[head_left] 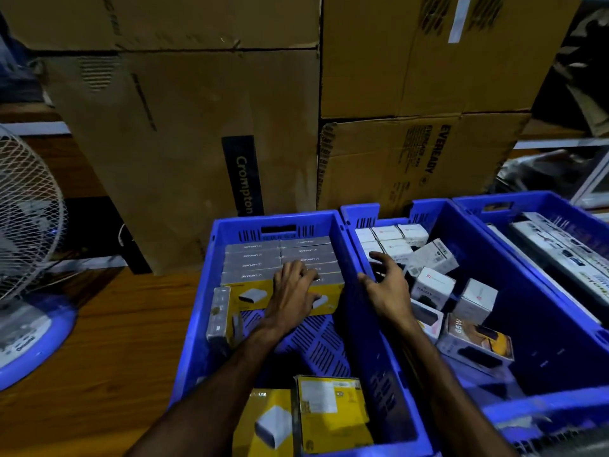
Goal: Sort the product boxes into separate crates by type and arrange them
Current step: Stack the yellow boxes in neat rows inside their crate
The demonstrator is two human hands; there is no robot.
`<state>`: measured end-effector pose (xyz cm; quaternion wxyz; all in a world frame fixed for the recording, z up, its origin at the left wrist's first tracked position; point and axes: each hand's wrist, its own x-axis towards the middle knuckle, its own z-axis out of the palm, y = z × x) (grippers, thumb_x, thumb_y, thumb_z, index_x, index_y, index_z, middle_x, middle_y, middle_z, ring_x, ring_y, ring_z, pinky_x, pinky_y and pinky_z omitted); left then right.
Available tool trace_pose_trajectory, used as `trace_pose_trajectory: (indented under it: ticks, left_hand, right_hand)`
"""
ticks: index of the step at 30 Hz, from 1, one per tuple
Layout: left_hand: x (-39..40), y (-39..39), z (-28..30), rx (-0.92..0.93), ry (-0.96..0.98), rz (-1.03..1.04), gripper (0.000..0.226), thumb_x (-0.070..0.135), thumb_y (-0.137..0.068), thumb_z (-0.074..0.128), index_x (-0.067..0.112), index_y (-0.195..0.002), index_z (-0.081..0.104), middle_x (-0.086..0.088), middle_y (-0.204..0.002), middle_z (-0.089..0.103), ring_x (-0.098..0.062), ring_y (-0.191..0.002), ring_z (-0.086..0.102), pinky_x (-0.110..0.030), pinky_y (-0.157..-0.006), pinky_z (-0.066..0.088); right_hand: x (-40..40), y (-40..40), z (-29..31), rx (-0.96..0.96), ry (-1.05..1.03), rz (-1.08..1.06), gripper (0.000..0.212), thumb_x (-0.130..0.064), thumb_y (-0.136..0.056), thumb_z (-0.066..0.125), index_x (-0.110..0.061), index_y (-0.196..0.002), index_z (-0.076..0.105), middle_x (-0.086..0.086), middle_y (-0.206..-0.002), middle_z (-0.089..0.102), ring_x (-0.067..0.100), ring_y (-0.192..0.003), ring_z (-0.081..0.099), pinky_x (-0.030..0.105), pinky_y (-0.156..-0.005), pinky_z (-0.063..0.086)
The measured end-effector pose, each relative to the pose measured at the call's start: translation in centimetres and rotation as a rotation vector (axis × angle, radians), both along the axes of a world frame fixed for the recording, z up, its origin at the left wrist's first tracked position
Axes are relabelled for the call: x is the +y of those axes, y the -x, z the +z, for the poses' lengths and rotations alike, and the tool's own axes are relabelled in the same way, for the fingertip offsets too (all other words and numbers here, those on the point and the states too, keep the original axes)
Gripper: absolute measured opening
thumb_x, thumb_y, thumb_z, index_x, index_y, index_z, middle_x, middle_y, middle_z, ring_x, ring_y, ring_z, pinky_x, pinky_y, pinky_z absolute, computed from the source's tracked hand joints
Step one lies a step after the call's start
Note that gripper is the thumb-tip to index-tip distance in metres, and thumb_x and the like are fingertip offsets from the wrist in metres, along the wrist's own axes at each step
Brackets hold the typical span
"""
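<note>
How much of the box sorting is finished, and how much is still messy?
Partly done. At the far end of the left crate the yellow-and-grey boxes stand in neat rows. In hand: the left hand rests on that row, and the right hand reaches open over the middle crate. Left to do: the white boxes there lie jumbled, and two yellow boxes sit loose at the left crate's near end.

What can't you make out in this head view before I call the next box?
- Yellow box: front hidden under left hand.
- Far-right crate: contents cut off by frame edge.
- White boxes: labels too small to read.
- Middle crate: floor behind right hand hidden.
</note>
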<state>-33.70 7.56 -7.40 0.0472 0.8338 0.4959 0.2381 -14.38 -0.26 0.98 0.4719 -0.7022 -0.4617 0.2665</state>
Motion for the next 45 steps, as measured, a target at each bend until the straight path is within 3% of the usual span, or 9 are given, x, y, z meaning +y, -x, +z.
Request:
trace_pose_trajectory:
  ticks: [8,14,18,21,25,30,35,40,45]
  left_hand:
    - [-0.6,2.3,4.5,-0.004,0.131,-0.020,0.080,0.063,-0.075,0.077,0.033,-0.143,0.048,0.002,-0.130,0.043,-0.022,-0.127,0.038,-0.041,-0.104,0.033]
    - [-3.8,7.8,10.3,0.462,0.001,0.307,0.061,0.062,-0.081,0.069,0.027,-0.130,0.060,-0.006,-0.134,0.052,-0.027,-0.130,0.042,-0.051,-0.103,0.031]
    - [-7.3,10.2,11.0,0.609,0.042,0.458,0.052,0.063,-0.084,0.059,0.025,-0.119,0.068,-0.007,-0.139,0.056,-0.028,-0.139,0.041,-0.061,-0.111,0.024]
    - [-9.2,10.9,10.5,0.691,0.106,0.507,0.052,0.063,-0.086,0.051,0.026,-0.113,0.074,-0.014,-0.162,0.038,-0.035,-0.155,0.021,-0.073,-0.117,0.000]
    - [-10.6,11.0,9.6,0.770,0.193,0.491,0.050,0.067,-0.091,0.045,0.030,-0.104,0.075,-0.019,-0.172,0.003,-0.039,-0.159,-0.007,-0.077,-0.112,-0.016]
    - [-11.0,9.8,8.7,0.791,0.160,0.509,0.046,0.056,-0.090,0.053,0.024,-0.117,0.073,-0.025,-0.169,0.014,-0.041,-0.159,0.001,-0.074,-0.114,-0.010]
    - [-10.8,7.6,8.8,0.660,0.168,0.542,0.059,0.038,-0.083,0.061,0.015,-0.136,0.054,-0.013,-0.117,0.073,-0.038,-0.127,0.051,-0.060,-0.117,0.016]
    - [-10.6,8.8,9.4,0.305,0.060,0.542,0.021,0.035,-0.082,0.064,0.024,-0.099,0.058,-0.001,-0.081,0.069,-0.031,-0.092,0.061,-0.046,-0.090,0.034]
    - [-11.1,11.6,12.8,-0.345,0.239,0.497,0.064,0.024,-0.072,0.081,0.031,-0.132,0.064,0.005,-0.087,0.073,-0.015,-0.087,0.068,-0.030,-0.078,0.055]
  right_hand:
    - [0.0,0.0,0.0,-0.030,-0.013,0.009,0.048,-0.011,-0.091,0.072,-0.014,-0.137,0.058,0.009,-0.128,0.069,0.024,-0.114,0.065,0.035,-0.099,0.051]
    - [0.1,-0.2,-0.5,-0.113,-0.013,0.019,0.047,-0.015,-0.092,0.071,-0.016,-0.137,0.059,0.007,-0.133,0.066,0.024,-0.119,0.063,0.036,-0.100,0.050]
    - [-0.6,0.5,-0.2,-0.383,-0.070,0.119,0.043,-0.027,-0.093,0.069,-0.024,-0.134,0.059,0.003,-0.132,0.059,0.026,-0.121,0.059,0.041,-0.098,0.050]
    - [-1.6,1.3,0.4,-0.663,-0.174,0.342,0.034,-0.040,-0.096,0.065,-0.026,-0.127,0.063,-0.002,-0.128,0.061,0.024,-0.113,0.062,0.039,-0.093,0.049]
    - [-3.6,1.9,0.7,-0.716,-0.136,0.644,0.038,-0.049,-0.095,0.055,-0.028,-0.125,0.067,-0.008,-0.120,0.071,0.018,-0.114,0.066,0.040,-0.109,0.044]
    - [-5.7,2.5,0.8,-0.674,-0.076,0.733,0.037,-0.054,-0.093,0.052,-0.033,-0.119,0.067,-0.016,-0.116,0.072,0.013,-0.109,0.067,0.040,-0.093,0.053]
    - [-5.8,3.0,0.6,-0.569,-0.058,0.735,0.039,-0.058,-0.090,0.052,-0.037,-0.119,0.066,-0.023,-0.112,0.072,0.000,-0.106,0.067,0.036,-0.089,0.055]
    - [-5.3,3.5,0.6,-0.465,-0.054,0.725,0.037,-0.059,-0.090,0.055,-0.040,-0.120,0.065,-0.023,-0.109,0.073,-0.006,-0.102,0.067,0.037,-0.090,0.057]
    - [-4.3,4.4,1.4,-0.260,-0.183,0.733,0.037,-0.028,-0.096,0.071,-0.036,-0.131,0.064,-0.014,-0.109,0.072,0.006,-0.092,0.071,0.037,-0.083,0.058]
